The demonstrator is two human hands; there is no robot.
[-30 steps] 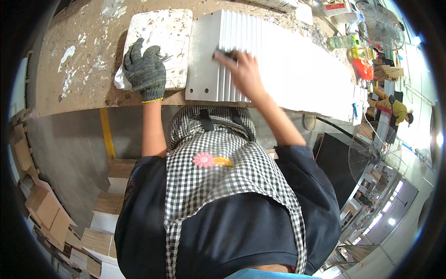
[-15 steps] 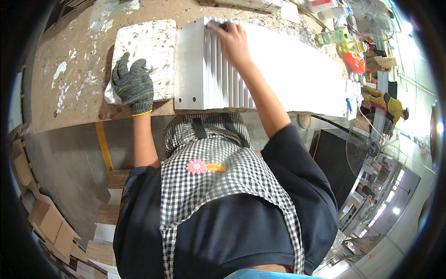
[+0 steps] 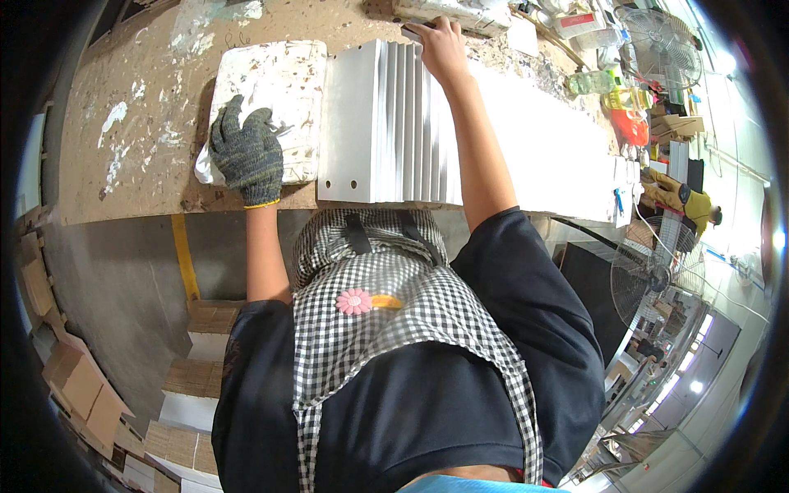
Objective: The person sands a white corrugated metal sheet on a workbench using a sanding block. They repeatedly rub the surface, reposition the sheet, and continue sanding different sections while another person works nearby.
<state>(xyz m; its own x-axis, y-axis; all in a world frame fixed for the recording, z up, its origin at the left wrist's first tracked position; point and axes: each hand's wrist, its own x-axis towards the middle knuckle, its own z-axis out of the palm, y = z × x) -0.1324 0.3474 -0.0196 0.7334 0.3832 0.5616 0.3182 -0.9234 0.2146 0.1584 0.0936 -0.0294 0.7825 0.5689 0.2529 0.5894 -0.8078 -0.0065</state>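
Note:
My left hand, in a dark knitted glove, lies on a paint-stained white block, fingers stretched and apart. A crumpled white cloth pokes out beside that hand. At the far side of the bench, my bare right hand is closed on a small dark flat piece; its exact kind cannot be made out. Below and left of this hand stands a row of white panels packed side by side, the nearest with two holes at its front corner. Glare washes out the row's right part.
The brown workbench is spotted with white paint. Another stained white block lies at its far edge. Bottles and an orange bag crowd the right end, near fans. Cardboard-topped stacks stand at lower left.
My right hand has moved up and to the right, off the panels' far left corner, still with the dark piece. My left hand stays on the block; the whole view has shifted slightly.

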